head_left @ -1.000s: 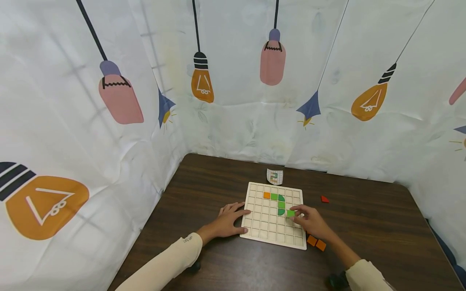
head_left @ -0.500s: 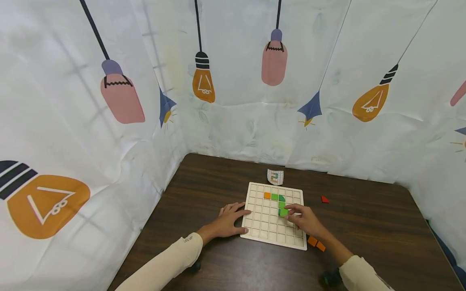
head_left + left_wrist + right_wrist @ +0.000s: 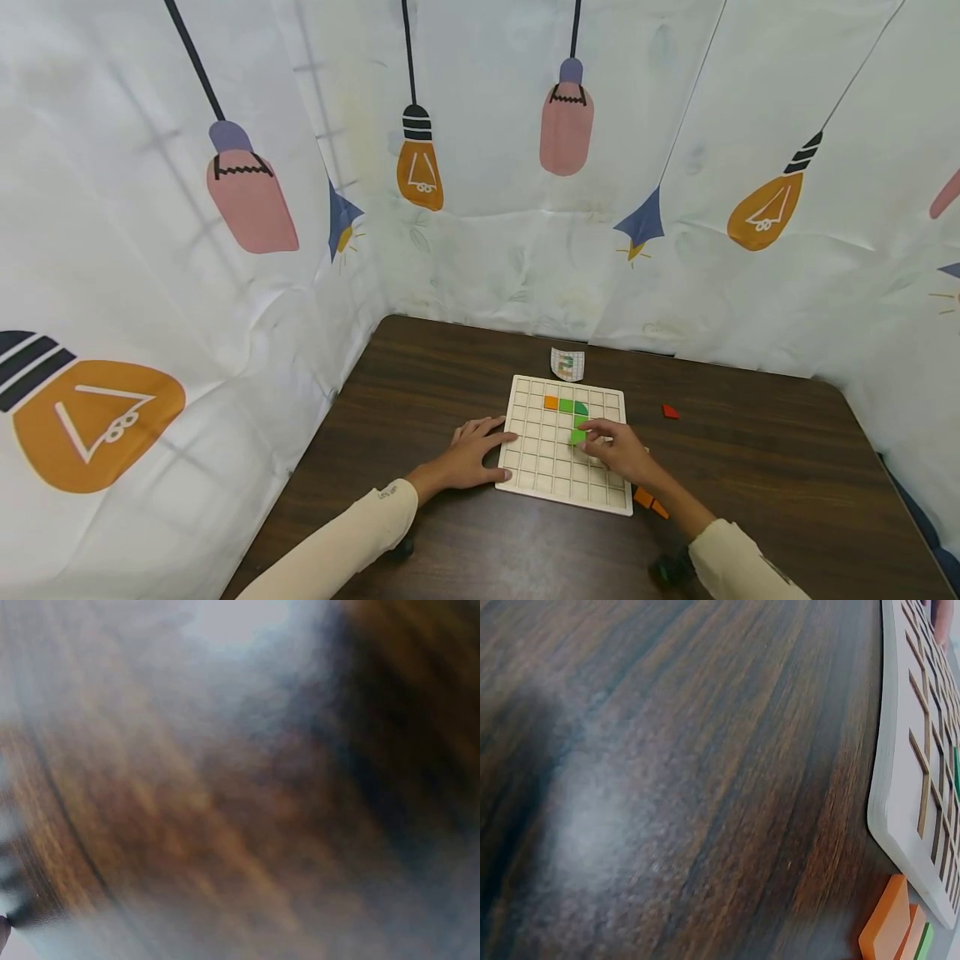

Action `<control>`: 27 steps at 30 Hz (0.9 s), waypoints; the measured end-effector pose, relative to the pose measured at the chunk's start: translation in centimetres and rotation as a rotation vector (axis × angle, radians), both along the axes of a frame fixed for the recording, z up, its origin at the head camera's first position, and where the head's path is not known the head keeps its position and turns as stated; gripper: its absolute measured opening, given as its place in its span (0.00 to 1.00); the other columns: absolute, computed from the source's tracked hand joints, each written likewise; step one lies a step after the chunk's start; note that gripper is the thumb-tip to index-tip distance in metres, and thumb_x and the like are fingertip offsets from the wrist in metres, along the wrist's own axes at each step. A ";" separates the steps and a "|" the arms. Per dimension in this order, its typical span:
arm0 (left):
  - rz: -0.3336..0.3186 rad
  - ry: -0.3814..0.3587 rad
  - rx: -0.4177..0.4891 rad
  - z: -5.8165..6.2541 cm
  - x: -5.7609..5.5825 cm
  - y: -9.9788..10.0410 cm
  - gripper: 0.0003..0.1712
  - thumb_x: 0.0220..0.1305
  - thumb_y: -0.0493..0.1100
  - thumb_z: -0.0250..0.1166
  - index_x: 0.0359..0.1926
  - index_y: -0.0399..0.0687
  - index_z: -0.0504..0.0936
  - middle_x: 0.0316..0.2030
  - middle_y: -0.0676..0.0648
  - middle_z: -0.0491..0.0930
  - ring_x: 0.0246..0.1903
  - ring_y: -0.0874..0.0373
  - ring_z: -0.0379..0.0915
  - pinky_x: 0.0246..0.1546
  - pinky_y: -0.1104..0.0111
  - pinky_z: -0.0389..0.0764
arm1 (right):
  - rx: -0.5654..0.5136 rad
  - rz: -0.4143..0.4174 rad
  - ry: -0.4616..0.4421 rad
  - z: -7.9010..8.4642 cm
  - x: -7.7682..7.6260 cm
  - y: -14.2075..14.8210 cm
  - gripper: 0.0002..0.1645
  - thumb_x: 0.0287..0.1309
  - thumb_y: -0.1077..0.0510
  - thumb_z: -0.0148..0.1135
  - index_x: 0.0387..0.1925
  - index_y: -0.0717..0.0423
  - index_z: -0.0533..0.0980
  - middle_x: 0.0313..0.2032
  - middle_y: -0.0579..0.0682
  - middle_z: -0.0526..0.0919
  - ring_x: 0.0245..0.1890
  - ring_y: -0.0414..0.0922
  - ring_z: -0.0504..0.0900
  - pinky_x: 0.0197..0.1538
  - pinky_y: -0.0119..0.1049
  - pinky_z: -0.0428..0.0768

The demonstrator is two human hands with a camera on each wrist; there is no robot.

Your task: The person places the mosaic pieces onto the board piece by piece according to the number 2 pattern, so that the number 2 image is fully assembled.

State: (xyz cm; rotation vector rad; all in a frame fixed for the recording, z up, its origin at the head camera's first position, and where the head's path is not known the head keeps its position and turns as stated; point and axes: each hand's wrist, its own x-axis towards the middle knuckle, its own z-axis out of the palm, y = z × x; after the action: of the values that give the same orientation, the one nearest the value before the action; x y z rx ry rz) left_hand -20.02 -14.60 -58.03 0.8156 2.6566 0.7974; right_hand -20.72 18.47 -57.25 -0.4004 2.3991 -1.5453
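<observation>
A pale gridded board lies on the dark wooden table. My left hand rests at its left edge, with thumb and fingers spread onto the rim. Over the board, my right hand pinches a green square tile between thumb and fingers, just left of the column of pieces. In the grid sit an orange square tile, a green square tile, a dark green rounded piece and another green square tile. The held tile and fingers hide the cells below.
Orange square tiles lie by the board's near right corner, with a green edge beside them in the right wrist view. A red piece lies to the right. Behind the board stands a small curled pattern card. The left wrist view is blurred.
My right hand has carried the green square tile leftward across the board, now over the spot where the lower dark green rounded piece showed. My left hand has stayed put.
</observation>
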 end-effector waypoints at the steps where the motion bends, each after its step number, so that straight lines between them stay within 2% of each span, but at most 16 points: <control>1: 0.000 0.000 0.000 0.0 0.0 0.0 0.38 0.64 0.64 0.65 0.72 0.64 0.69 0.78 0.47 0.55 0.75 0.42 0.48 0.65 0.39 0.54 | -0.006 -0.002 -0.004 0.0 0.0 -0.1 0.22 0.65 0.59 0.67 0.57 0.66 0.78 0.39 0.60 0.80 0.14 0.34 0.68 0.20 0.31 0.71; 9: 0.000 -0.012 -0.004 0.1 0.0 0.0 0.38 0.64 0.64 0.65 0.73 0.64 0.69 0.78 0.48 0.54 0.75 0.43 0.48 0.66 0.39 0.53 | -0.002 -0.018 -0.028 0.1 -0.2 -1.1 0.22 0.65 0.60 0.66 0.58 0.66 0.78 0.40 0.59 0.82 0.15 0.36 0.68 0.20 0.32 0.71; 14: 0.001 -0.015 -0.005 0.2 0.0 0.0 0.38 0.64 0.64 0.65 0.73 0.64 0.69 0.78 0.47 0.54 0.75 0.42 0.48 0.66 0.38 0.53 | 0.034 -0.023 0.016 0.1 -0.4 -1.9 0.18 0.62 0.61 0.68 0.52 0.64 0.80 0.33 0.55 0.83 0.18 0.38 0.72 0.22 0.32 0.73; 20: -0.001 -0.013 -0.003 0.1 0.0 0.0 0.38 0.64 0.64 0.65 0.73 0.64 0.69 0.78 0.48 0.54 0.75 0.42 0.48 0.66 0.39 0.53 | 0.140 -0.045 0.081 -0.3 -0.7 -2.6 0.15 0.59 0.60 0.71 0.47 0.60 0.82 0.30 0.47 0.83 0.25 0.37 0.75 0.29 0.32 0.75; 27: 0.000 -0.009 -0.002 0.1 0.0 0.0 0.38 0.64 0.64 0.65 0.73 0.65 0.69 0.78 0.48 0.54 0.75 0.43 0.48 0.66 0.39 0.53 | 0.176 -0.055 0.081 -0.4 -0.9 -2.8 0.14 0.59 0.61 0.70 0.47 0.59 0.82 0.30 0.46 0.82 0.24 0.37 0.74 0.30 0.31 0.74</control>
State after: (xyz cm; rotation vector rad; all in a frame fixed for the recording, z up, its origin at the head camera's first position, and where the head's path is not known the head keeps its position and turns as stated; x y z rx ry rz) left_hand -19.98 -14.65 -57.96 0.8098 2.6492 0.7963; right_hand -21.64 15.64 -57.62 -0.3704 2.6036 -1.3483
